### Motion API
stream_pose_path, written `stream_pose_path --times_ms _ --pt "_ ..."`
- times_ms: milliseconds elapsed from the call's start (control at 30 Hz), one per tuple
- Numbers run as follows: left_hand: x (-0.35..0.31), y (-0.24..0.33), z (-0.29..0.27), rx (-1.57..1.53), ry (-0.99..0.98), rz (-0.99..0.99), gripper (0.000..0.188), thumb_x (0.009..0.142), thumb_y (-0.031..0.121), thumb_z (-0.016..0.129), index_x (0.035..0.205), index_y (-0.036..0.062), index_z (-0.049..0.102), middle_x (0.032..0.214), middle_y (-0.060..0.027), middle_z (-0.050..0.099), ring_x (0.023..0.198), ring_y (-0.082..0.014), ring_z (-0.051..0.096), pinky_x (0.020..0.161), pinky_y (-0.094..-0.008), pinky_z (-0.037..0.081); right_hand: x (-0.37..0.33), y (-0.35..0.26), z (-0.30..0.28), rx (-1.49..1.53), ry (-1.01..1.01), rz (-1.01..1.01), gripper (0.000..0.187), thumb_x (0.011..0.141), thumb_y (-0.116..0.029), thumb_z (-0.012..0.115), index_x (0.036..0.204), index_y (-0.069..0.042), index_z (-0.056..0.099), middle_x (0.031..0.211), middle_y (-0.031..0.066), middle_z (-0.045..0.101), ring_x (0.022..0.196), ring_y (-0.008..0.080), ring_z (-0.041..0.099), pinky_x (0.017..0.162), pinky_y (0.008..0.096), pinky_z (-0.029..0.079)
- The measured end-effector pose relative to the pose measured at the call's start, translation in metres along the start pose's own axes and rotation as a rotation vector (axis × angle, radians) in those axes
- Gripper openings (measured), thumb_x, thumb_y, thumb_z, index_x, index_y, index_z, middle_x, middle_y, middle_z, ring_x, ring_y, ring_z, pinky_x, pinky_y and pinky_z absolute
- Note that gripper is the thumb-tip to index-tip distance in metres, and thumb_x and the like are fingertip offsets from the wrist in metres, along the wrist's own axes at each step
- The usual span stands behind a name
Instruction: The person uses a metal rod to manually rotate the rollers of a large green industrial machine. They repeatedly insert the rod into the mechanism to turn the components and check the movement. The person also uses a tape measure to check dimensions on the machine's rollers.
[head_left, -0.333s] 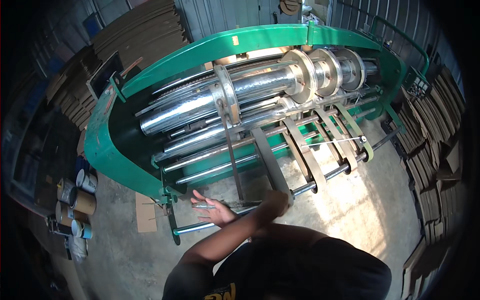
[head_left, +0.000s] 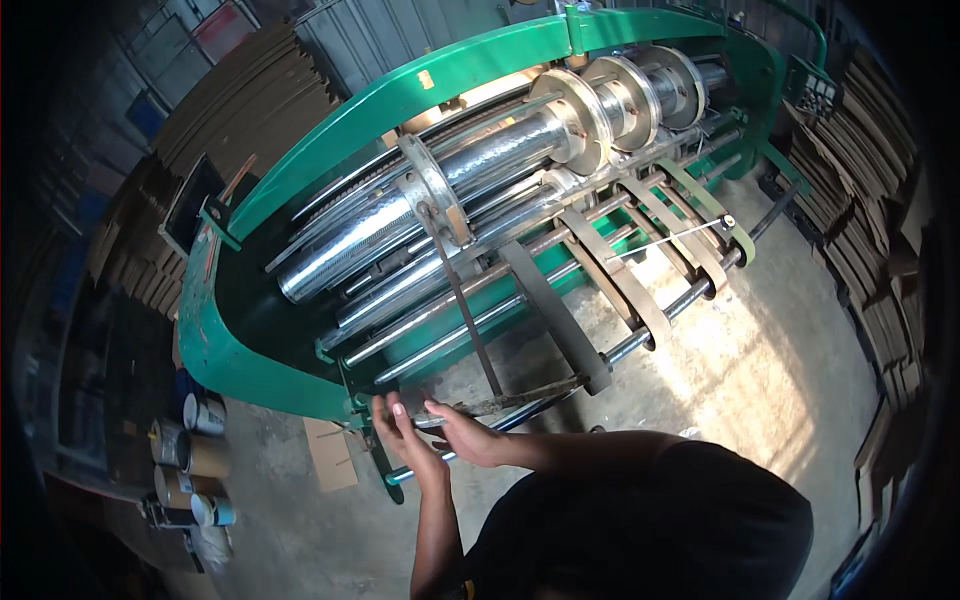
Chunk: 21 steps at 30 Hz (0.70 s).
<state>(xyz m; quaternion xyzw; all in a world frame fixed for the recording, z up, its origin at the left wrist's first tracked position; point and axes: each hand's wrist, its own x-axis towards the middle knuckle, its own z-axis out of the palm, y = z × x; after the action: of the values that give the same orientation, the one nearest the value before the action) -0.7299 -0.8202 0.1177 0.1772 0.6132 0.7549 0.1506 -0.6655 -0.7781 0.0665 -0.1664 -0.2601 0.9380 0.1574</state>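
Note:
A long dark metal bar (head_left: 520, 396) runs slantwise in front of a green roller machine, its brighter end at the left between my hands. My right hand (head_left: 472, 438) reaches in from the right and is closed round the bar near this end. Beside the tip, my left hand (head_left: 410, 438) is raised with its fingers stretched out; whether they touch the bar is hard to tell. A thin flat rod (head_left: 465, 315) comes down from a collar (head_left: 430, 190) on the shiny roller and meets the bar. The bar's far end reaches a wide dark belt (head_left: 555, 320).
The machine's green frame (head_left: 270, 385) curves round the rollers. More belts (head_left: 625, 290) loop over a front shaft (head_left: 685, 298). Buckets and cans (head_left: 208, 455) stand on the floor at left, near a cardboard piece (head_left: 330, 455). Cardboard stacks (head_left: 880, 230) line the right side.
My left hand has left the bar's right end and come across to its left end, so my arms no longer cross. My right hand's spread fingers have closed in. The view has shifted.

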Motion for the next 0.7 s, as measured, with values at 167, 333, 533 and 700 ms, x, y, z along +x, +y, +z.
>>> stream_pose_path --times_ms 167,333,533,700 --pt "0.010 -0.015 0.013 -0.423 -0.231 -0.175 0.028 0.107 0.031 0.047 0.094 0.0074 0.055 0.055 -0.0031 0.048 0.060 -0.0185 0.057 0.078 -0.0367 0.052 -0.060 -0.055 0.025 -0.669 -0.131 -0.103 0.078 0.098 -0.058 0.052 0.156 -0.011 0.027 0.155 0.0099 0.038 0.143 0.0196 0.035 0.108 0.0397 0.039" --pt "0.021 -0.007 0.001 -0.636 -0.256 -0.248 0.034 0.109 0.032 0.041 0.084 0.0113 0.052 0.049 0.0017 0.034 0.043 -0.0111 0.036 0.051 -0.0290 0.042 -0.140 -0.112 -0.017 -1.979 0.432 -0.556 0.066 0.086 -0.047 0.072 0.133 -0.004 0.057 0.132 0.0215 0.057 0.117 0.0335 0.061 0.102 0.0471 0.044" --pt "0.010 0.023 0.079 -0.110 -0.861 -0.095 0.033 0.107 0.029 0.044 0.086 0.0077 0.057 0.055 -0.0030 0.048 0.048 -0.0155 0.049 0.048 -0.0315 0.045 -0.075 -0.031 -0.128 -1.270 0.374 0.218 0.053 0.097 -0.059 0.053 0.113 -0.013 0.074 0.102 0.0274 0.069 0.103 0.0378 0.069 0.089 0.0457 0.051" --pt "-0.054 -0.045 0.208 0.794 -1.505 0.476 0.036 0.097 0.034 0.058 0.098 -0.0008 0.068 0.080 -0.0208 0.069 0.074 -0.0382 0.068 0.072 -0.0449 0.055 -0.005 0.015 -0.094 -0.574 -0.209 -0.098 0.073 0.097 -0.068 0.045 0.145 -0.013 0.042 0.138 0.0223 0.048 0.132 0.0323 0.045 0.107 0.0413 0.037"
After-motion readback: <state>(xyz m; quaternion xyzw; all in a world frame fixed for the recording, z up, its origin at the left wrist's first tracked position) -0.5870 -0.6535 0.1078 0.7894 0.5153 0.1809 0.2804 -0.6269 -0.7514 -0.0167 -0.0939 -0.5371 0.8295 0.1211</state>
